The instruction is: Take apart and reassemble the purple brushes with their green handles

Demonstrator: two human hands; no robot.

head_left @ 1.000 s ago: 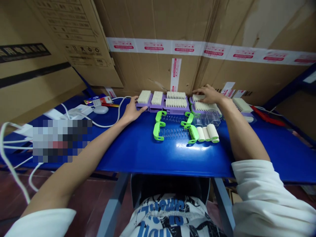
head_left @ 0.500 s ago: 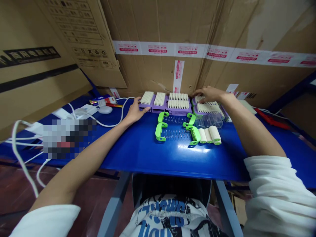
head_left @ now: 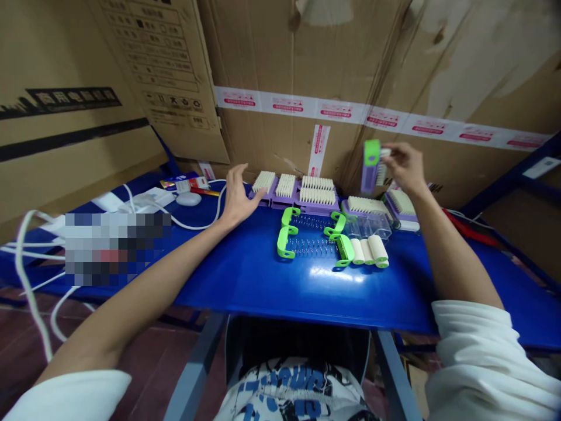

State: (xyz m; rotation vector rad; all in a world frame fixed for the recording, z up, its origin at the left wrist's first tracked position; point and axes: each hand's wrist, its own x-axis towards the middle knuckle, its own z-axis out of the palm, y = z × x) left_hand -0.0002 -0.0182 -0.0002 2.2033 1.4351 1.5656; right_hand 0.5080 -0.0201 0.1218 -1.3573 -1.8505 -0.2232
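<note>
Above the back of the table my right hand (head_left: 407, 168) pinches a purple brush-like block (head_left: 369, 175), tilted upright, with a green end piece and cream teeth facing the hand. My left hand (head_left: 238, 199), fingers spread, is beside the leftmost block (head_left: 263, 182) of a row of purple blocks with cream teeth; whether it touches that block I cannot tell. More toothed blocks (head_left: 368, 206) lie right of that row. In front lie green end brackets (head_left: 287, 242) with rows of thin metal coils (head_left: 313, 244) between them, and several cream rollers (head_left: 377, 250) with green ends.
Clear plastic pieces (head_left: 370, 227) lie behind the rollers. White cables (head_left: 27, 263), a white mouse (head_left: 188, 199) and small packets (head_left: 191, 183) occupy the left side. Cardboard (head_left: 272, 52) walls the back of the blue table (head_left: 272, 292). A red object (head_left: 468, 227) lies at the right.
My right hand has lifted a toothed block up from the right-hand group. My left hand has raised its fingers a little beside the left row. The view has shifted slightly.
</note>
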